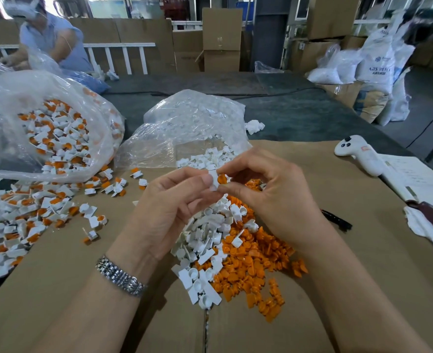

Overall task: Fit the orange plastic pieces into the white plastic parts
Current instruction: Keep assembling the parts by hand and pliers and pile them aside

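- Hands meet above the middle of the cardboard sheet [363,250] that covers the table: the left hand [169,200] pinches a white part [213,180] between thumb and fingertips, and the right hand [269,189] pinches an orange piece [221,179] with its fingers curled, held against the white part's right side.
- Whether the orange piece is seated in the white part, I cannot tell.
- Under the hands, toward the near edge, lies a mixed heap: loose white parts [205,250] on its left, loose orange pieces [256,266] on its right, the two touching and partly mingled.
- A clear bag of white parts [192,128] lies just beyond the hands, its mouth spilling onto the cardboard.
- At the left edge, a larger clear bag [44,128] holds joined white-and-orange pieces, with more of them spread in a pile [27,217] in front of it.
- A metal watch [120,276] circles the left wrist.
- Near the right edge lie a white controller [358,154], a sheet of paper [419,182] and a black pen [336,220].
- Another person [50,36] sits at the far left corner.
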`<move>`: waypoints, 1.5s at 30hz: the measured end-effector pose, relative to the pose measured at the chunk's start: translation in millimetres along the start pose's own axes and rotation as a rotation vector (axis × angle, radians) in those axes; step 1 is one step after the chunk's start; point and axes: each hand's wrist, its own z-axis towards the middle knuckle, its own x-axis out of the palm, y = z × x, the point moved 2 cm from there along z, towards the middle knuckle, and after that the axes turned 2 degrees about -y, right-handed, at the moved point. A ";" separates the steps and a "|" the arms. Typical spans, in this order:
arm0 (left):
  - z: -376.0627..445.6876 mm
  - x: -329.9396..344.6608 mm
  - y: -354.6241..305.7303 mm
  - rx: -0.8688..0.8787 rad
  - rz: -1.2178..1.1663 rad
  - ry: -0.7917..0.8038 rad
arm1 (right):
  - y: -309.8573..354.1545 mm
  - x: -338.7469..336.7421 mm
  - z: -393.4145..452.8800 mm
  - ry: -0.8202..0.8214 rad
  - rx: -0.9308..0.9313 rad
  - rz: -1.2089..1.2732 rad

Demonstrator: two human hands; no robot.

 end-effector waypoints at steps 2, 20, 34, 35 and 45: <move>0.1 -0.7 0.4 0.002 0.013 -0.016 | 0.3 0.5 -0.3 0.017 -0.003 -0.023; 1.3 -3.0 5.2 -0.105 0.075 -0.098 | 1.0 6.0 -1.0 0.069 0.007 -0.124; 0.1 -2.9 3.6 -0.157 0.054 -0.104 | 1.0 7.4 -2.1 0.058 0.009 -0.126; 0.1 -2.8 3.7 -0.151 0.064 -0.113 | 0.6 8.0 -2.2 0.060 0.009 -0.136; 1.8 -2.6 2.0 -0.113 0.030 -0.140 | -11.9 -5.2 2.2 0.068 0.126 -0.152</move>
